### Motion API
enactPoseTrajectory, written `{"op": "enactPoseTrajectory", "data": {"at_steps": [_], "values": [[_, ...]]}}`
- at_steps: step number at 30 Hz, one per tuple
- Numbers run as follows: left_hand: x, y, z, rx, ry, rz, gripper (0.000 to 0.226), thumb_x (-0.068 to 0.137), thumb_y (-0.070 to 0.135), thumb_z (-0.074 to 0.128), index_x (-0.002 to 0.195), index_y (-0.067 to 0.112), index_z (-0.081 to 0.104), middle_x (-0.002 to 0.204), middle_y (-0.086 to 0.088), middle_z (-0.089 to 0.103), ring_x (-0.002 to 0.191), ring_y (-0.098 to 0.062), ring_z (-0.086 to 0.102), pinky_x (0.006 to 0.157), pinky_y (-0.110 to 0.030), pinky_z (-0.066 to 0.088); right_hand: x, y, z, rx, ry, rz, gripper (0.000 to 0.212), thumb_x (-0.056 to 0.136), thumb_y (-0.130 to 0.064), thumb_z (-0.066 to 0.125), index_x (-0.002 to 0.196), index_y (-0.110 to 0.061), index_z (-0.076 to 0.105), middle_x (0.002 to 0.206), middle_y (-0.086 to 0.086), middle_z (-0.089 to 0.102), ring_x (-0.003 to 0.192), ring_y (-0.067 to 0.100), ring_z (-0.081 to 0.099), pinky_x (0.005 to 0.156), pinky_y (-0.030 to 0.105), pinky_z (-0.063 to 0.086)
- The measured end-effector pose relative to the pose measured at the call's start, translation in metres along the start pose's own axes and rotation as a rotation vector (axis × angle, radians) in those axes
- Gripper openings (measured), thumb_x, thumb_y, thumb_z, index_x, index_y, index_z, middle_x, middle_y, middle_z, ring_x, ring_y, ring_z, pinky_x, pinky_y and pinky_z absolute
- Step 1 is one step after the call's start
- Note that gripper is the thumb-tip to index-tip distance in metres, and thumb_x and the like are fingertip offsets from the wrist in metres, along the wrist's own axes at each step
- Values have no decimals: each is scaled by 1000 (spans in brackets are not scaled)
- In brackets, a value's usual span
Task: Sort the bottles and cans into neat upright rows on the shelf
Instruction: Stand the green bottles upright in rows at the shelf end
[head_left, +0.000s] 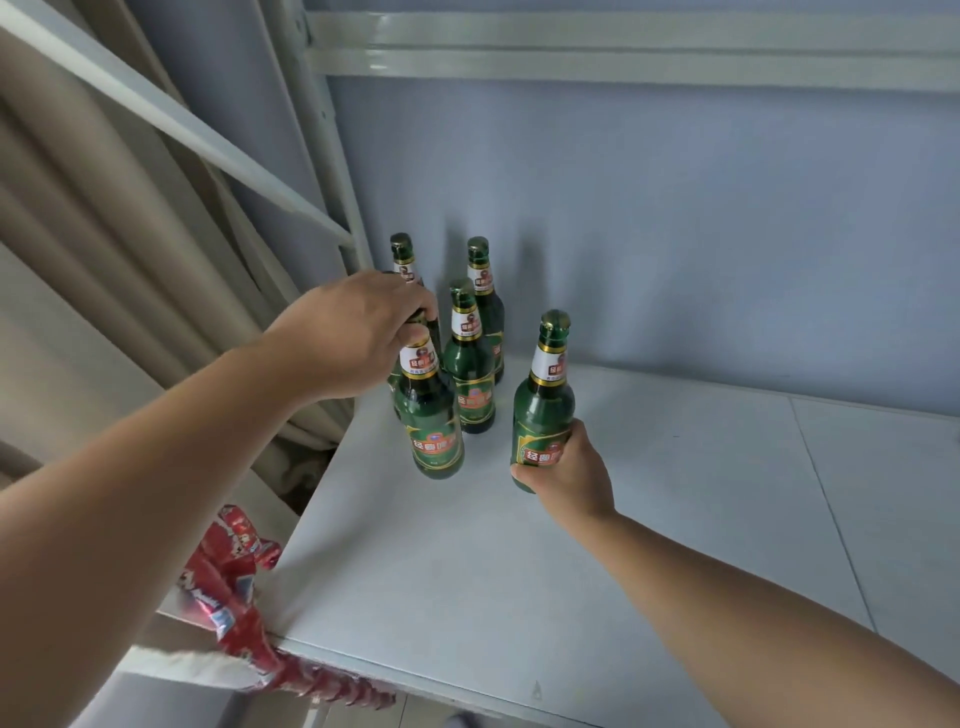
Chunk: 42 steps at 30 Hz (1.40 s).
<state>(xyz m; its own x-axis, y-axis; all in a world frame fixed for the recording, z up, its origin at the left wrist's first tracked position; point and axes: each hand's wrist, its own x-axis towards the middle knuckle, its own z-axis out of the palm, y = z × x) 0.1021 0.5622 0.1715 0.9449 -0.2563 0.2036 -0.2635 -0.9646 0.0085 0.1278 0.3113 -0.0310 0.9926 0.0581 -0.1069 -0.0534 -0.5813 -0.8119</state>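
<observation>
**Both hands on green bottles**

The white shelf (649, 519) carried five upright bottles near its back-left corner. Your left hand (353, 332) closed over the neck of the front-left bottle (431, 415). Your right hand (571, 473) wrapped the lower body of the front-right bottle (545, 395).

Your two forearms enter the frame bare from the lower corners, no sleeve visible on either. Your left hand (358, 332) and right hand (571, 473) wear no gloves, rings, watch or wristband. Nails are short and unpainted where visible. No clothing shows anywhere along either arm.
</observation>
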Motion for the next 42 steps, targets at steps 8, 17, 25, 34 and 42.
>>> {"op": "enactPoseTrajectory", "data": {"at_steps": [8,17,25,34,42], "values": [[-33,-25,14,0,-23,-67,23,104,33,44,123,30,56,102,11,55,105,-15,48,82,-39,48,-18,-23,52,-13,-38,-18,60,65,-33,86,110,-28,46,94,-11,66,83,16,65,74,35,55],[-50,-42,26,37,-59,-105,27,104,34,43,130,34,53,119,8,58,116,-17,49,88,-43,52,-30,-35,88,12,-48,11,61,65,-29,88,107,-29,43,97,-8,66,84,19,64,69,29,48],[-58,-48,37,-68,-24,-159,32,105,38,39,135,37,48,122,5,56,113,-21,55,89,-44,52,-28,-34,102,-1,-46,-26,63,64,-32,88,107,-33,41,100,-9,67,86,19,67,72,35,55],[-63,-32,59,-446,-60,-365,45,97,26,66,125,38,32,74,7,52,67,-20,59,59,-35,46,-27,-29,102,15,-69,-36,65,70,-29,87,113,-36,39,104,-15,64,91,15,65,76,30,50],[-52,-40,69,-470,-48,-348,48,99,14,61,122,43,30,79,15,43,67,-10,54,58,-34,46,-22,-25,114,28,12,-44,60,70,-30,87,114,-32,47,107,-11,66,94,17,65,79,32,52]]}}
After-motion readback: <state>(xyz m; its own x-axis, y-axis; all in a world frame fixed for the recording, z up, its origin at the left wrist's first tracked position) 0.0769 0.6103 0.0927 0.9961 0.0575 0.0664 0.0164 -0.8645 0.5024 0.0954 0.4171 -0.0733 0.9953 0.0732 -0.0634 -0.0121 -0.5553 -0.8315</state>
